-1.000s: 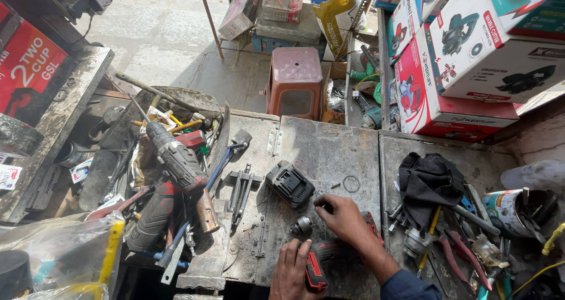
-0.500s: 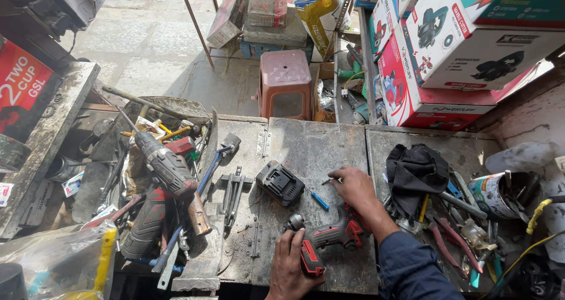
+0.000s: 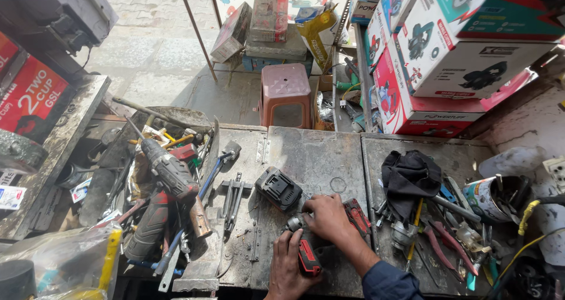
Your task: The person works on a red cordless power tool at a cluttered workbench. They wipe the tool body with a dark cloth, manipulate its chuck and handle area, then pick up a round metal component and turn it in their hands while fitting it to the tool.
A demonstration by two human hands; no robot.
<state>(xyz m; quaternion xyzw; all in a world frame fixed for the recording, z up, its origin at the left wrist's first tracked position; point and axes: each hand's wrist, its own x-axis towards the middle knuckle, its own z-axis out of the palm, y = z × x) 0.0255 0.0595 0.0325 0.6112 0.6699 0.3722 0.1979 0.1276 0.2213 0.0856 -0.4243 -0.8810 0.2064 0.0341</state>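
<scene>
Down near the front edge of the table point(image 3: 329, 153), both hands grasp a red and black cordless drill point(image 3: 307, 254): the left hand point(image 3: 289, 263) wraps its handle, and the right hand point(image 3: 327, 219) covers the top of its body near the chuck. Just beyond the hands lies a black battery pack point(image 3: 279, 187). A black cloth point(image 3: 409, 176) sits toward the right edge, and another drill point(image 3: 169, 171) rests among the tools at the left edge.

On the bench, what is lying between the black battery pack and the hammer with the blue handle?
In the head view, a dark metal puller tool lies on the bench between the battery pack and the blue-handled hammer.
</scene>
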